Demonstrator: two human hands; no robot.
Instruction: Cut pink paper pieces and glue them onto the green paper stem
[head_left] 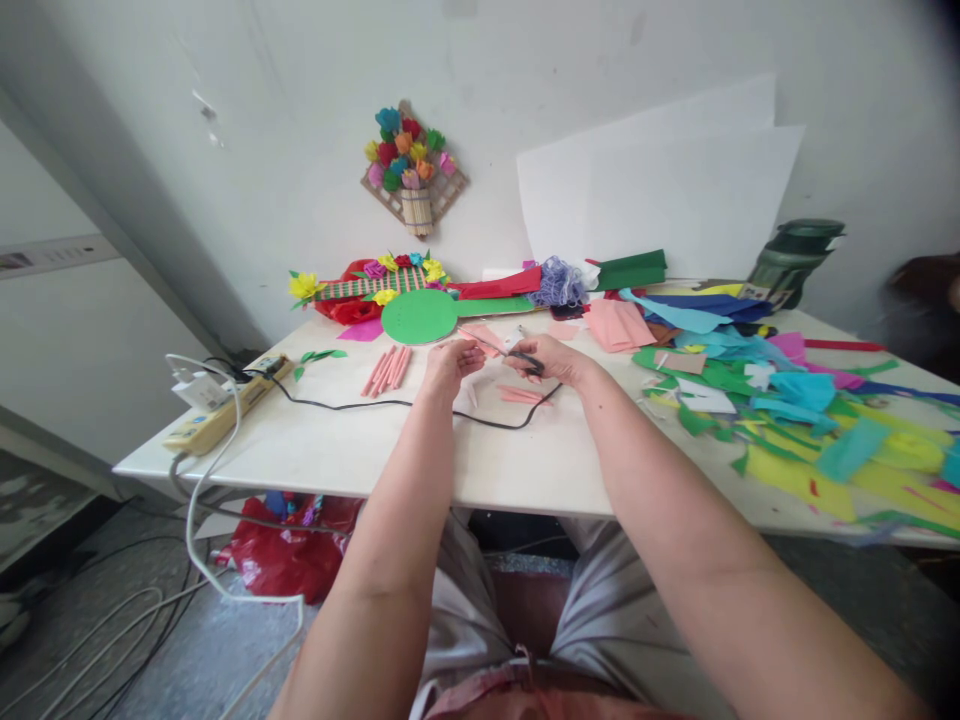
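Over the middle of the white table (315, 440), my right hand (556, 358) grips scissors with black handles (529, 364), their blades pointing left toward my other hand. My left hand (454, 364) has its fingers curled at the edge of a piece of pink paper (487, 340), which lies between the two hands; the exact pinch is partly hidden. Left of my left hand is a row of rolled pink paper sticks (387, 371). Narrow pink paper strips (525, 396) lie below the scissors. Behind stands a green round paper piece with a long handle (420, 317).
A black cable (345, 405) crosses the table from a power strip (225, 408) at the left. Pink sheets (619, 325) and heaped colored paper scraps (795, 400) cover the right side. A dark green bottle (793, 262) stands at the back right. Paper flowers (405, 150) hang on the wall.
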